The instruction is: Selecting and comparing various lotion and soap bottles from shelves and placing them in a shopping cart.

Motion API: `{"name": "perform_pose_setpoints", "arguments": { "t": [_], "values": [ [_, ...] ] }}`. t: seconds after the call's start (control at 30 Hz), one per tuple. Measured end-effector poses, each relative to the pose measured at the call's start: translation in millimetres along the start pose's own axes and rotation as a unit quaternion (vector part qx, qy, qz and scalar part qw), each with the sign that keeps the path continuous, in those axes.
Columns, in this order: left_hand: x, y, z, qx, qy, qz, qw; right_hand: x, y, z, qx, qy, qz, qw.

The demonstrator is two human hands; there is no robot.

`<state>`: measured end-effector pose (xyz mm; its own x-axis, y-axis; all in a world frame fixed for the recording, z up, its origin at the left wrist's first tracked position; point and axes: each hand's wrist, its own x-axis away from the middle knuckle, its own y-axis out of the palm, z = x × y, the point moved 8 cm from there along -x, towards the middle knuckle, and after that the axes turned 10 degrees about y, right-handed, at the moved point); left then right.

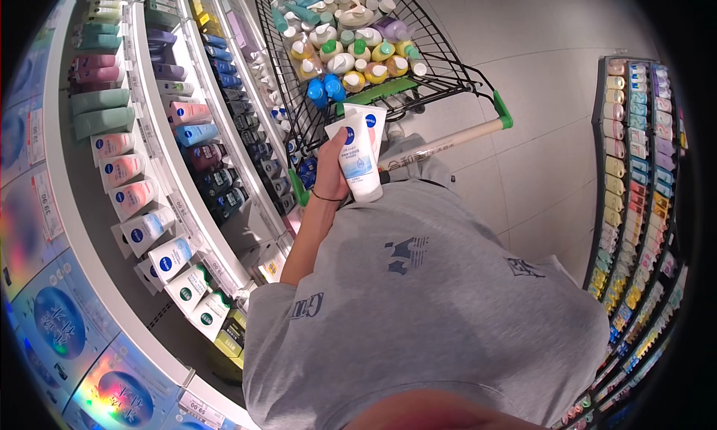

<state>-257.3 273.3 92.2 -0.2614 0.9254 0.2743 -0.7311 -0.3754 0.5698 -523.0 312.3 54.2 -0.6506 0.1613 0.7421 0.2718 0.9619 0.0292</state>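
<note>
My left hand (331,169) grips two white squeeze tubes, with the thumb over the nearer one. That Nivea tube (363,169) has a blue patch on its front and its white cap points towards my body. Behind it the second Nivea tube (376,120) shows a pink patch and is partly covered. Both are held just in front of my grey T-shirt, over the near end of a black wire shopping cart (448,43). Its pale push handle (448,141) runs between green end pieces. My right hand is out of view.
Pump bottles (341,63) and tubes fill the cart. Along my left runs a white shelf unit (168,203) with rows of skincare tubes (131,199), some like the held ones, and price tags. Another stocked shelf (615,178) stands at right, across the tiled floor (532,122).
</note>
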Motion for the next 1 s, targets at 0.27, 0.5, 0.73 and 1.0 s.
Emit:
{"name": "perform_pose_setpoints", "arguments": {
  "t": [0.27,0.5,0.73,1.0],
  "values": [
    [-1.4,1.6,5.7,0.018,0.014,0.015,1.000,1.9,-1.2,2.8,0.006,0.006,-0.006,1.000],
    [0.7,1.4,6.3,0.026,0.017,0.028,0.999,3.8,-4.1,5.7,0.010,0.010,-0.015,1.000],
    [0.9,-1.1,2.3,0.008,0.024,0.032,0.999,6.1,-2.6,6.1,0.017,0.010,-0.020,1.000],
    [1.8,-4.6,-5.6,-0.050,0.033,-0.037,0.998,7.7,-1.1,8.0,0.030,0.011,-0.030,0.999]
  ]
}}
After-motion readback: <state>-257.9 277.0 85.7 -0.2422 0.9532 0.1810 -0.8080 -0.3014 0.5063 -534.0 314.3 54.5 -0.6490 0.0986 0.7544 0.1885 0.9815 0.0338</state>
